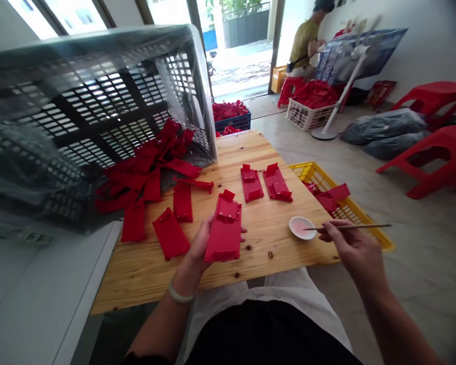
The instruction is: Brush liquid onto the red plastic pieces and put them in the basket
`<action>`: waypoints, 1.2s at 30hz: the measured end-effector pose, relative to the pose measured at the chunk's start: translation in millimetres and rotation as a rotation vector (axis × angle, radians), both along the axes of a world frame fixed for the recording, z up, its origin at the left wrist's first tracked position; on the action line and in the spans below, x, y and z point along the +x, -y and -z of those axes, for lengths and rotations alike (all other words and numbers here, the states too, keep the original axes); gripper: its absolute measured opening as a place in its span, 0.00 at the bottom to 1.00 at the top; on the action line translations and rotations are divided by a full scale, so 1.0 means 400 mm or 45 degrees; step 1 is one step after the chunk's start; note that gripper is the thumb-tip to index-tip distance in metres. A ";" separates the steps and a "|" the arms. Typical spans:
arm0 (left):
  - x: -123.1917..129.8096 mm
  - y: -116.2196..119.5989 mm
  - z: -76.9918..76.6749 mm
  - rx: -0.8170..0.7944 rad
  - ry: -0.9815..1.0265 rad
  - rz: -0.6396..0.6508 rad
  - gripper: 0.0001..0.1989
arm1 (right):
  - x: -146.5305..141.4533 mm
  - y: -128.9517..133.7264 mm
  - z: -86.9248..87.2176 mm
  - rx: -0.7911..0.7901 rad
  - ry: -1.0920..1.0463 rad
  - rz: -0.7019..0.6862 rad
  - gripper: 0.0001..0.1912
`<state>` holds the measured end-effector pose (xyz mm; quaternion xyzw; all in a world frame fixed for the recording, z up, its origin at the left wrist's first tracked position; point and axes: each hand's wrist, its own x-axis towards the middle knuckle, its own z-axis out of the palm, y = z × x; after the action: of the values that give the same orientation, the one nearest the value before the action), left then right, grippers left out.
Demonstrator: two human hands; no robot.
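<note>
From afar, I'm gripping a red panel (224, 233) in my left hand (200, 244) and pinching a thin stick (372, 225) in my right hand (357, 249).
The flat, rectangular panel is hanging over the knotty wooden table (258, 266); the stick's tip is pointing into a round white dish (294, 232). Red pieces (148, 162) are spilling from a plastic-wrapped lattice crate (87, 99), crowding the left.

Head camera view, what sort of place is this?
Likely a small assembly workshop: similar red plastic parts lie on a wooden table, more sit in a yellow crate and a white crate, and another person is at the back.
</note>
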<state>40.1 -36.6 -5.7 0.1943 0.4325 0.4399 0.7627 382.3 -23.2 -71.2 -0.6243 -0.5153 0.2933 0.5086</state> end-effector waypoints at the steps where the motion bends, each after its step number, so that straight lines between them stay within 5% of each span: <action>1: 0.014 0.010 0.000 0.007 0.053 -0.004 0.32 | -0.009 0.008 -0.015 0.019 -0.066 0.012 0.22; 6: 0.095 0.072 -0.024 0.070 0.089 -0.143 0.31 | -0.099 0.069 -0.120 0.154 -0.438 -0.166 0.11; 12: 0.144 0.118 -0.062 0.058 0.135 -0.153 0.37 | -0.220 0.116 -0.204 0.377 -0.410 -0.424 0.07; 36: 0.144 0.136 -0.056 0.002 0.131 -0.120 0.40 | -0.256 0.103 -0.205 0.441 -0.363 -0.551 0.09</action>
<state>97.7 -91.0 16.9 0.1515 0.4011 0.4852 0.7621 279.9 -64.2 10.8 -0.3568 -0.6020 0.3874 0.6002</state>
